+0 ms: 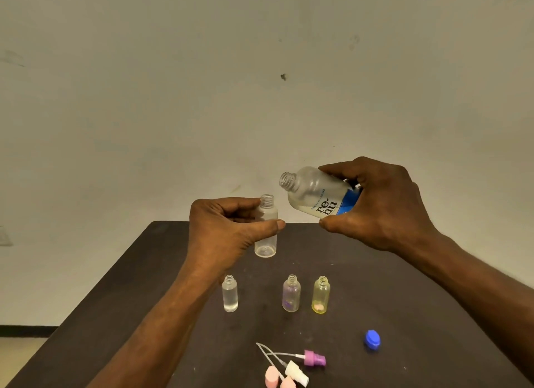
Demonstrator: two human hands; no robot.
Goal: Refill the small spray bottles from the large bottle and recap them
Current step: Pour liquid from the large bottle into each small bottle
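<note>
our left hand (pixel 231 228) grasps a clear small bottle (pixel 265 231), uncapped and upright, raised above the far part of the table (pixel 404 315). our right hand (pixel 384 205) grips the large bottle (pixel 315 194), tilted with its open neck toward the small one's mouth, near it but apart. mid-table stand three open small bottles in a row: clear (pixel 230 293), purple (pixel 291 293), yellow (pixel 320 295). by the near edge lie a blue cap (pixel 372 340) and spray tops: purple (pixel 315 358), white (pixel 297 373), pink (pixel 278 380).

pink spray caps (pixel 278 380): cut by bottom edge | large bottle (pixel 315 194) base: behind right hand (pixel 384 205)
</note>
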